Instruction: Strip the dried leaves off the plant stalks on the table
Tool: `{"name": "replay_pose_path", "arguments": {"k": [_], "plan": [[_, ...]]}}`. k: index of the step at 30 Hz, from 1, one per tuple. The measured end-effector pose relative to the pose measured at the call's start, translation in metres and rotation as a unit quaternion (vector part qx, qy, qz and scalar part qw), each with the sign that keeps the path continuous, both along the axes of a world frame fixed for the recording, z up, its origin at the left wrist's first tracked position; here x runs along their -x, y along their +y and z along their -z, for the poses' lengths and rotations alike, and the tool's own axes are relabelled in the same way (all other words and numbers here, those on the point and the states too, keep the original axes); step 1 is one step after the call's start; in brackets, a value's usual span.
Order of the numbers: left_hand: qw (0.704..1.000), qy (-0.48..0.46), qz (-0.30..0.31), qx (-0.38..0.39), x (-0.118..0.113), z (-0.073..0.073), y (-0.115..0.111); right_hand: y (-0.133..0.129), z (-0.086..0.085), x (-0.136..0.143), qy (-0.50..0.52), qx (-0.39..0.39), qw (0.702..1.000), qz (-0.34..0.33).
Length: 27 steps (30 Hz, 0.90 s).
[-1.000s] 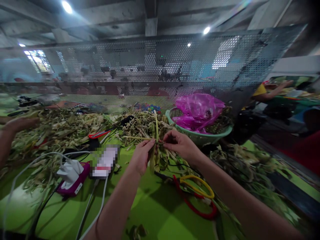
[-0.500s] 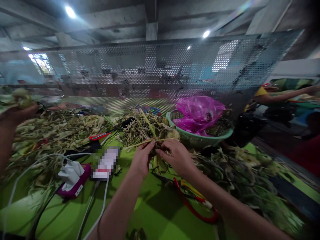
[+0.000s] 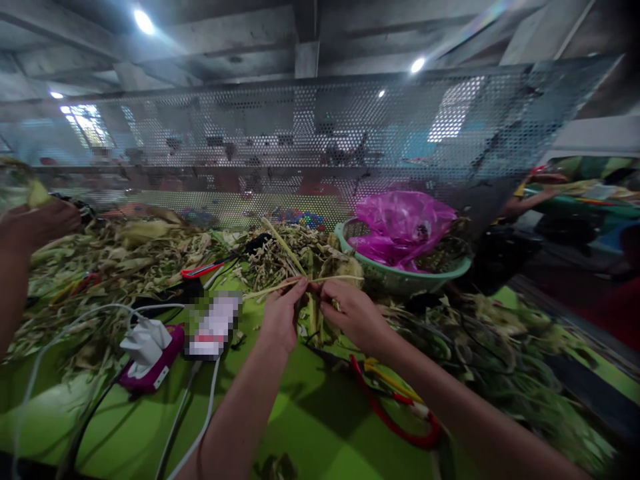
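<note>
Pale green-yellow plant strips (image 3: 283,245) cross each other between my two hands, some pointing up and some sideways. My left hand (image 3: 281,315) pinches them where they meet, thumb on top. Close on its right, my right hand (image 3: 353,308) is closed with bent fingers on the same strips, one end (image 3: 345,279) sticking out above its knuckles. Fingertips partly hide the crossing point. Below my right hand, a tool with a red looped handle (image 3: 367,403) and a yellow handle (image 3: 387,379) lies on the green table (image 3: 300,427).
Leaf heaps (image 3: 120,260) cover the back left; more leaves (image 3: 500,360) lie right. A green basket (image 3: 400,280) holds a pink plastic bag (image 3: 400,227). A red cutter (image 3: 203,270), a phone-like device (image 3: 215,327) and a purple power block (image 3: 150,367) lie left. Another person's hand (image 3: 45,223) holds husk.
My hands stay together on the strips, and the crossing strip now shows more clearly above my right hand. At the left, the other person's hand has turned with its husk.
</note>
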<state>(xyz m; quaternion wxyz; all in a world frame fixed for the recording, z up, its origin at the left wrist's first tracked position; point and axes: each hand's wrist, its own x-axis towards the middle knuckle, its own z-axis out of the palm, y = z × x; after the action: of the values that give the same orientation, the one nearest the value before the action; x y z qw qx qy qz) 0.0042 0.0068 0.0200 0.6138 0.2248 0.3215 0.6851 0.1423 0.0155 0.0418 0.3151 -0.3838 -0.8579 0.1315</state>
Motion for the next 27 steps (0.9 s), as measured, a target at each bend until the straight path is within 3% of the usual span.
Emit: {"name": "replay_pose_path", "arguments": {"k": [3, 5, 8, 10, 13, 16, 20, 25, 27], "plan": [[1.0, -0.003, 0.018, 0.003, 0.0, -0.001, 0.001, 0.004, 0.005, -0.004, 0.07, 0.086, 0.994, -0.001], [1.0, -0.005, 0.026, -0.001, 0.0, -0.001, 0.001, 0.008, 0.009, -0.006, 0.164, 0.187, 0.969, -0.007], [0.999, -0.015, 0.043, 0.0, -0.001, -0.002, 0.001, 0.013, 0.013, -0.007, 0.337, 0.32, 0.885, -0.026], [0.998, -0.016, 0.055, 0.01, -0.001, -0.001, 0.0, 0.015, 0.013, -0.007, 0.424, 0.364, 0.829, -0.026], [0.997, -0.002, 0.069, 0.019, -0.002, 0.0, 0.0, 0.014, 0.011, -0.007, 0.491, 0.374, 0.787, -0.005], [0.995, 0.057, 0.084, -0.001, -0.004, 0.003, -0.001, 0.013, 0.007, -0.007, 0.506, 0.335, 0.795, 0.019], [0.988, 0.134, 0.063, -0.035, -0.006, 0.004, -0.002, 0.018, 0.005, -0.008, 0.484, 0.285, 0.826, 0.044], [0.972, 0.231, -0.014, -0.039, -0.001, 0.005, 0.0, 0.023, 0.005, -0.015, 0.299, 0.298, 0.906, 0.041], [0.973, 0.228, -0.026, -0.03, -0.001, 0.007, 0.002, 0.018, -0.001, -0.015, 0.23, 0.281, 0.932, 0.019]]}}
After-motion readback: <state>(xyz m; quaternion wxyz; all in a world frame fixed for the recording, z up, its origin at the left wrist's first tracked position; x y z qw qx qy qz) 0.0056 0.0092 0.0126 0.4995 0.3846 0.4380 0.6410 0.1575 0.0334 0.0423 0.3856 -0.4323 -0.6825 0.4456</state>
